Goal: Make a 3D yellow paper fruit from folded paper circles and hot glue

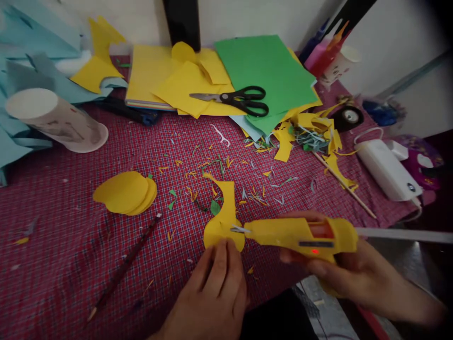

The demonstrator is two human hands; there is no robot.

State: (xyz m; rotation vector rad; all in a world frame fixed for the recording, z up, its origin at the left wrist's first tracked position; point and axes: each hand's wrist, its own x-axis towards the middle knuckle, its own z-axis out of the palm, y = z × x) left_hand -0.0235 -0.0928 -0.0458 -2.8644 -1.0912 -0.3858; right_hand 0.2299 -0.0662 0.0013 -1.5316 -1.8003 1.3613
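Note:
My right hand (339,276) is wrapped round a yellow glue gun (304,236), whose metal nozzle touches a yellow paper cut-out (224,222) lying on the red checked cloth (71,250). My left hand (215,283) rests with fingers together, their tips pressing the lower edge of that cut-out. A red light glows on the gun's side, and a white glue stick juts out of its back toward the right.
A stack of yellow paper circles (123,192) and a pencil (123,264) lie to the left. Black scissors (237,100) sit on yellow and green sheets (269,71) at the back. A paper cup (53,120) lies tipped at left. Paper scraps, a wooden skewer (345,186) and a white charger (387,170) lie at right.

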